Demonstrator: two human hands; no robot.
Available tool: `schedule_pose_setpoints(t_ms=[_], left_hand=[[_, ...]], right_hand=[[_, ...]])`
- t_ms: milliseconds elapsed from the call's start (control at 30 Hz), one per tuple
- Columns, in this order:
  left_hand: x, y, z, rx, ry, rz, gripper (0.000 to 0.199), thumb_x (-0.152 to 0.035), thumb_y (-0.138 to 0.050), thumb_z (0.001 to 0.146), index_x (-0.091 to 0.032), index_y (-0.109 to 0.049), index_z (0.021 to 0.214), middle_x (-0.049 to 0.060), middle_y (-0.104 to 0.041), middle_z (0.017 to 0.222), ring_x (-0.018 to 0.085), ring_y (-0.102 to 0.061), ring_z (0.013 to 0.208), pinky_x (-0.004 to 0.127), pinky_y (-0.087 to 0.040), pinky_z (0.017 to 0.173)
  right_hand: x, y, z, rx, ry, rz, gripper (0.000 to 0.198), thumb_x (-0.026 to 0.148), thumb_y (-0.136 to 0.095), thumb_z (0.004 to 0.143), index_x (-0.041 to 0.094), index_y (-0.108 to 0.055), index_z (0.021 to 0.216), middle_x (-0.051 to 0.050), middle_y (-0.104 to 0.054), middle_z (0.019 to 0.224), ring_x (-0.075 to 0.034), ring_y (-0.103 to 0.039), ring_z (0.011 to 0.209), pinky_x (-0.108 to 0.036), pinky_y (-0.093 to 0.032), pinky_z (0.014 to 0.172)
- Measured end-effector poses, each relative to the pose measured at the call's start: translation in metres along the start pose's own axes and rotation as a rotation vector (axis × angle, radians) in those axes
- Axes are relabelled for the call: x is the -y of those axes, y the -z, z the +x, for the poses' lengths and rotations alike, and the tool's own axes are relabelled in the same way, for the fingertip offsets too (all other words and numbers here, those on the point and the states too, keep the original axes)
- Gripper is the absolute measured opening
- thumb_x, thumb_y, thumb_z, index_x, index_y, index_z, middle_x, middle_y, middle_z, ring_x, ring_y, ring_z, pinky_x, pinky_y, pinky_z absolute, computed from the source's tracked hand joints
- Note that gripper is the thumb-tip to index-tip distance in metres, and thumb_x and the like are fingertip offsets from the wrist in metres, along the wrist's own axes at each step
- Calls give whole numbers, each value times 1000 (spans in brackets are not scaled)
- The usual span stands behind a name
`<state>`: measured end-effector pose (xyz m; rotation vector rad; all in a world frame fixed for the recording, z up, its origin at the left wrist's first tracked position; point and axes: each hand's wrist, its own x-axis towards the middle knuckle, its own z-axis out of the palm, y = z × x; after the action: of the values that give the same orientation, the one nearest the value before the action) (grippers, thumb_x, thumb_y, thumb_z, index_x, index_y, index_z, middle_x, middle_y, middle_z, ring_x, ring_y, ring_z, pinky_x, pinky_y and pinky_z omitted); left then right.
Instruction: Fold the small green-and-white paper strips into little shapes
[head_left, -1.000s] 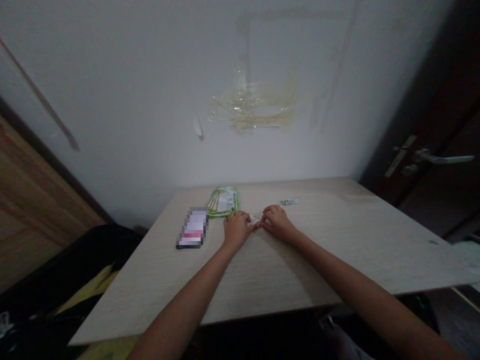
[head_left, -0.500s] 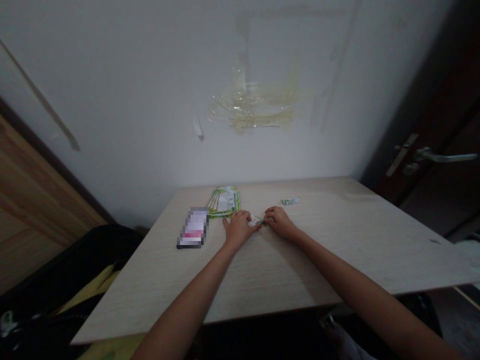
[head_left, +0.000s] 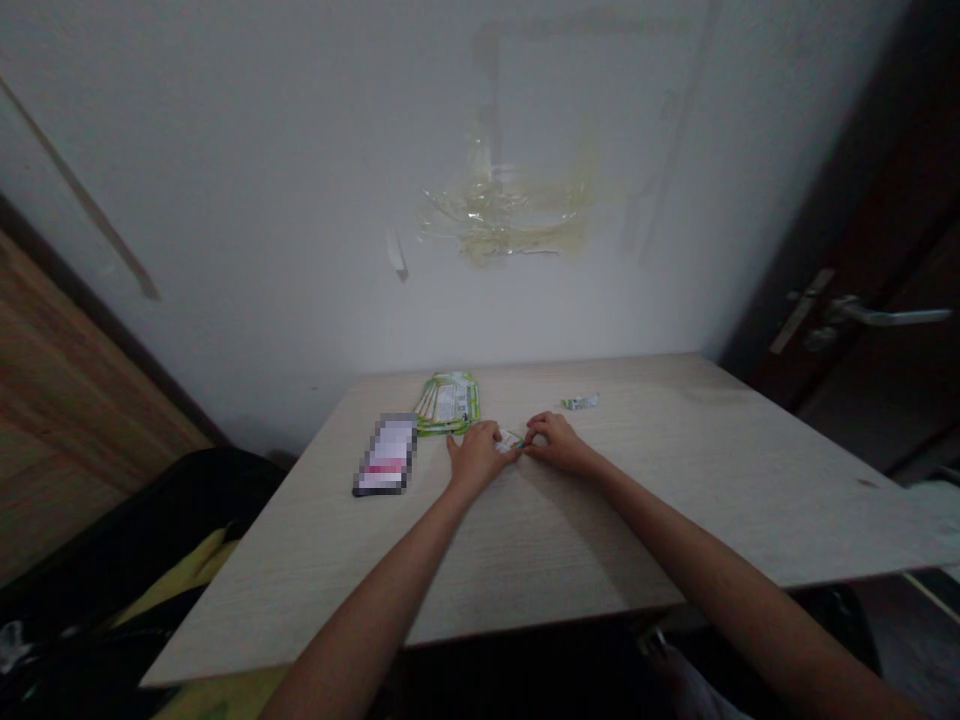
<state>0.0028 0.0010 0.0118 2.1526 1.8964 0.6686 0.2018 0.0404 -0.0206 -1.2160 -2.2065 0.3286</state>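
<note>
A small white and green piece of printed wrapper [head_left: 508, 439] lies flat on the table between my hands, partly covered by fingers. My left hand [head_left: 475, 454] presses on it with curled fingers, the thumb side resting along its near edge. At its right end, the bent fingers of my right hand [head_left: 559, 443] pinch the edge. Just behind my left hand is a fanned stack of green and white printed packets [head_left: 450, 402]. A narrow, folded green and white strip [head_left: 580, 402] lies beyond my right hand.
A phone with a blurred screen [head_left: 386, 455] lies left of my left hand. The pale wooden table [head_left: 675, 450] meets a wall [head_left: 300, 250] bearing old clear tape [head_left: 517, 215]. A dark door with a metal handle [head_left: 892, 315] stands at right, and a black bag [head_left: 172, 510] at left.
The fingers of my right hand have shifted slightly left along the wrapper's edge, closer to my left hand. My left hand stays almost in place.
</note>
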Motion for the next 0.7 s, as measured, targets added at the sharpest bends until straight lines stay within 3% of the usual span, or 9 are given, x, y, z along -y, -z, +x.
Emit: schedule_pose_setpoints(t_ms=[300,700], left_hand=[[-2,2,-1,4,14,4,36,-52,-70,75,-24,-58,94,4,-67,115,26,-56,112,54,-25,107],[2,-7,-5,-82,-61,57,37,-56,-67,79,-24,-57,93,6,-67,111,27,-55,113,54,-25,108]], right_hand=[[-2,7,5,99,14,33,14,18,-73,75,21,-76,88,-9,-66,114,-23,-58,112,-39,-44,100],[-4,4,1,59,41,52,15,18,-71,76,19,-76,89,-10,-65,112,-23,-59,110,-36,-44,100]])
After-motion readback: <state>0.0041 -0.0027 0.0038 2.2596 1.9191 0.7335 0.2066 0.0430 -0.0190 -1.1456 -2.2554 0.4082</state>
